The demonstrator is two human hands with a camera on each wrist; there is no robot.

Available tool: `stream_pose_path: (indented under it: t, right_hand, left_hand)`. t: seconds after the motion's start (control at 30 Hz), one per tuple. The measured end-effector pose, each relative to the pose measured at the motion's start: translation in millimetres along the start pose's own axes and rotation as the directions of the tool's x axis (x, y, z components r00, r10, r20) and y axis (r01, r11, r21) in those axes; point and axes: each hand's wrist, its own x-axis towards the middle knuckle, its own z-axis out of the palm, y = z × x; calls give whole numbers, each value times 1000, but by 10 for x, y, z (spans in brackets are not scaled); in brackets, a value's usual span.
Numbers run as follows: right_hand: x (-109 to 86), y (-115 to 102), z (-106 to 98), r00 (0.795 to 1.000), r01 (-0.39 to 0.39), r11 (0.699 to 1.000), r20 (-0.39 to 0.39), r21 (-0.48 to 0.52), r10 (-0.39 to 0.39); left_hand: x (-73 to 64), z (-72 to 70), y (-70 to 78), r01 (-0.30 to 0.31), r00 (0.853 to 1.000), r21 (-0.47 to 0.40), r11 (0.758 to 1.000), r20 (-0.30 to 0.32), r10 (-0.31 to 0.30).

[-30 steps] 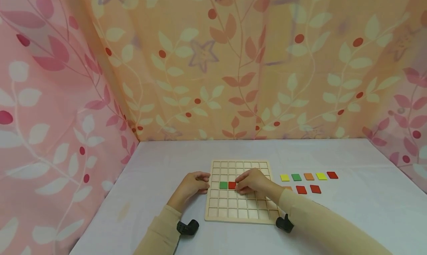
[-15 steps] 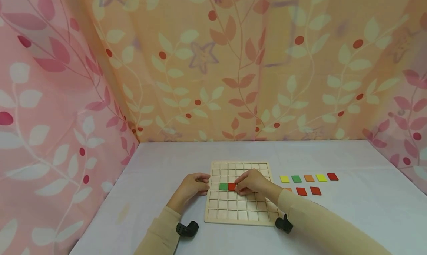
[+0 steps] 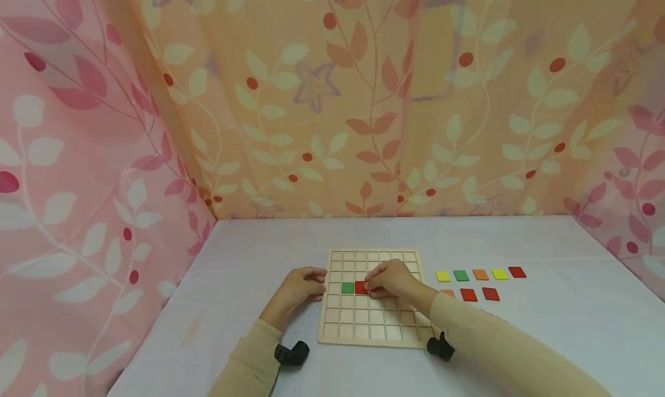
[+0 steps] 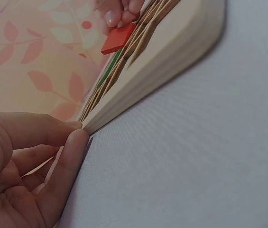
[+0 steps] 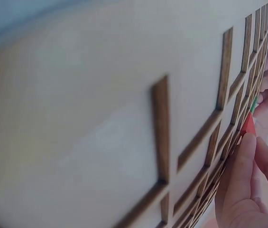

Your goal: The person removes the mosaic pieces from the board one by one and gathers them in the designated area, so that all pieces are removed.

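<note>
A pale wooden grid board (image 3: 362, 332) lies on the table in front of me. My left hand (image 3: 294, 288) holds its left edge, thumb and forefinger coming together there in the left wrist view. Over the board, my right hand (image 3: 397, 278) pinches a red square tile (image 3: 359, 287) between thumb and fingers. The left wrist view shows this red tile (image 4: 117, 40) tilted, its near edge sticking up above the grid. Beside it on the left, a green tile (image 3: 347, 288) sits in a cell. My fingers cover the red tile's right part.
Right of the board lie loose tiles in two rows: yellow (image 3: 443, 276), green (image 3: 460, 275), orange (image 3: 480, 274) and several red ones (image 3: 490, 293). An orange tile (image 3: 447, 293) is partly hidden by my right forearm. Patterned cloth (image 3: 322, 126) rises behind the white table (image 3: 249, 247).
My right hand has shifted very slightly left with the red tile in its fingers. The left hand stays at the board's edge.
</note>
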Motion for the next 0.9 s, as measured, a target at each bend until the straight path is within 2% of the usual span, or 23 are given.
stream_pose_path:
  t: [0.3,0.57,0.9]
  right_hand:
    - [-3,-5,33,1000,-18,1000,-3,24,18]
    - [5,-23,35,1000,-4,1000,-10,-4,4]
    - [-80,-27,-108,1000,-2,1000,3,-16,2]
  left_hand:
    - [3,9,-10,1,1000,-2,1000,8,-1]
    - [23,-4,-18,-5,1000,-12,1000,9,5]
    - [34,-6,-39,5,1000,-7,1000,9,-5]
